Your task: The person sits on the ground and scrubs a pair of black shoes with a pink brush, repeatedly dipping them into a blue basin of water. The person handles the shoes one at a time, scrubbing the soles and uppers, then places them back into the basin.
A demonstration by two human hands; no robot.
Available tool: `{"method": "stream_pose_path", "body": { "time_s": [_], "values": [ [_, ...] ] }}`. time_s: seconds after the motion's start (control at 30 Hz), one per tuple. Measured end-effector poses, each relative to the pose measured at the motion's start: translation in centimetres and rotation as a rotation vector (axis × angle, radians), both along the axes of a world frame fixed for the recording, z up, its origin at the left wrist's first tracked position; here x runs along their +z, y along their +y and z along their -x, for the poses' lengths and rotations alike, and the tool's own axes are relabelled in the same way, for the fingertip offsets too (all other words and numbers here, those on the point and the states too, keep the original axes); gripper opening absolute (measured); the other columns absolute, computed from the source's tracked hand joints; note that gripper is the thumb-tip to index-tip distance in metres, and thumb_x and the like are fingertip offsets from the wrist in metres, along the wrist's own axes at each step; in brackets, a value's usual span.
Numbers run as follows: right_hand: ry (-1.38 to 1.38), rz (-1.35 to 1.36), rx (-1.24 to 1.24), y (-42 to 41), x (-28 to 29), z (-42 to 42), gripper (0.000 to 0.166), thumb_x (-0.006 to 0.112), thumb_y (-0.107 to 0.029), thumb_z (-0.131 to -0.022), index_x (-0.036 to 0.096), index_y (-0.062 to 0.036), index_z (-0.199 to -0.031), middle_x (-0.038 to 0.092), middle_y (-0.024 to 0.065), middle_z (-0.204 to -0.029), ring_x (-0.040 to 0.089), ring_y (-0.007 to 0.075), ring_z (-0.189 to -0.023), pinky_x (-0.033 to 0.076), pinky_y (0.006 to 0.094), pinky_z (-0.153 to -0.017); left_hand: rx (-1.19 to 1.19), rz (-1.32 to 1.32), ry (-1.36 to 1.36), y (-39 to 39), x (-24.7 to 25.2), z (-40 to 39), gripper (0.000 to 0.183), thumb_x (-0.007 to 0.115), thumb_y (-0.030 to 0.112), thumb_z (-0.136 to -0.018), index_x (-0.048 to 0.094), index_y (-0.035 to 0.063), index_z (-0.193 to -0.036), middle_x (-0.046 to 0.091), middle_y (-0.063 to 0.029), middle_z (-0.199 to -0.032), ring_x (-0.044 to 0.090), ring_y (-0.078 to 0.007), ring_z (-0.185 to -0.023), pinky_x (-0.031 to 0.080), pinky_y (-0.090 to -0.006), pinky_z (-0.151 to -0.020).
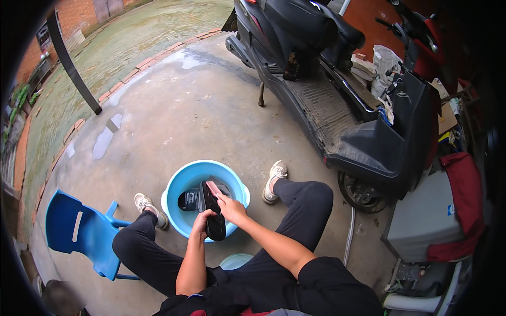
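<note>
My left hand (202, 222) grips a black shoe (212, 203) around its side near the lower end. The shoe is held lengthwise over a blue plastic basin (183, 171) with white handles. In my right hand (232, 208) is a pink brush (214, 187), laid against the upper part of the shoe; its bristles are hidden. A second dark shoe (188, 200) with laces rests inside the basin, in what looks like shallow water. The basin stands on the concrete floor between my feet.
A blue plastic chair (89, 237) stands at my left. Below the basin, a pale green round container (236, 260) is partly covered by my legs. A black scooter (316, 106) is parked ahead to the right. Beside it sits a grey box (423, 221) with a red cloth (468, 197).
</note>
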State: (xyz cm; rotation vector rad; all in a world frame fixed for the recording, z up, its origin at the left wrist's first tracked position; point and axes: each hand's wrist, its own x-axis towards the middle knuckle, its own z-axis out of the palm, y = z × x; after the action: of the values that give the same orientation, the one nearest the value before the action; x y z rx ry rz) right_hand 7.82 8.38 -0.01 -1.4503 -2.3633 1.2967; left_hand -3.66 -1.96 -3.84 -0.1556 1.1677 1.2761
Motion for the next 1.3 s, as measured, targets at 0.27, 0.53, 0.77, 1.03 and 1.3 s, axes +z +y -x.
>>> {"method": "stream_pose_path", "body": {
  "time_s": [0.27, 0.53, 0.77, 1.03, 1.3],
  "values": [
    [-0.032, -0.137, -0.078, 2.3, 0.1, 0.2, 0.037, 0.043, -0.040, -0.093, 0.051, -0.0317, -0.128, 0.066, 0.0205, -0.095, 0.063, 0.0415, -0.087, 0.049, 0.0507, -0.076, -0.127, -0.028, -0.021, 0.1, 0.4, -0.9, 0.022, 0.061, 0.013, -0.069, 0.063, -0.0037, -0.082, 0.065, -0.0126, -0.071, 0.064, -0.0227, -0.058, 0.054, -0.0326, -0.056],
    [-0.012, 0.113, -0.159, 3.6, -3.7, -0.3, 0.041, 0.042, -0.041, -0.091, 0.056, -0.0252, -0.126, 0.062, 0.0152, -0.116, 0.059, 0.0358, -0.106, 0.045, 0.0428, -0.092, -0.021, -0.081, -0.052, 0.1, 0.5, -0.5, 0.025, 0.063, 0.015, -0.071, 0.064, -0.0012, -0.089, 0.066, -0.0117, -0.076, 0.065, -0.0215, -0.062, 0.054, -0.0318, -0.057],
    [0.145, 0.021, 0.087, -2.5, 0.8, 0.0, 0.035, 0.049, -0.039, -0.090, 0.058, -0.0279, -0.122, 0.066, 0.0173, -0.101, 0.063, 0.0393, -0.089, 0.049, 0.0472, -0.078, 0.200, -0.151, -0.195, 0.9, -0.1, 1.0, 0.065, 0.046, 0.066, -0.086, 0.059, 0.0076, -0.112, 0.067, -0.0090, -0.093, 0.067, -0.0205, -0.078, 0.057, -0.0342, -0.067],
    [-0.027, -0.326, 0.244, -1.3, 0.5, -0.5, 0.035, 0.049, -0.041, -0.092, 0.053, -0.0374, -0.127, 0.061, 0.0175, -0.082, 0.062, 0.0409, -0.073, 0.050, 0.0499, -0.064, 0.035, -0.184, -0.146, 0.9, -0.6, -0.6, 0.054, 0.047, 0.056, -0.091, 0.057, 0.0085, -0.115, 0.068, -0.0064, -0.092, 0.067, -0.0164, -0.073, 0.055, -0.0291, -0.063],
    [-0.131, -0.196, 0.003, 2.3, -0.6, -0.6, 0.036, 0.046, -0.040, -0.093, 0.053, -0.0333, -0.128, 0.065, 0.0204, -0.095, 0.063, 0.0397, -0.087, 0.049, 0.0506, -0.075, -0.295, 0.023, 0.383, 0.5, 2.1, -1.6, 0.025, 0.076, 0.019, -0.073, 0.065, 0.0034, -0.090, 0.063, -0.0021, -0.077, 0.057, -0.0121, -0.062, 0.044, -0.0276, -0.056]
  ]
}}
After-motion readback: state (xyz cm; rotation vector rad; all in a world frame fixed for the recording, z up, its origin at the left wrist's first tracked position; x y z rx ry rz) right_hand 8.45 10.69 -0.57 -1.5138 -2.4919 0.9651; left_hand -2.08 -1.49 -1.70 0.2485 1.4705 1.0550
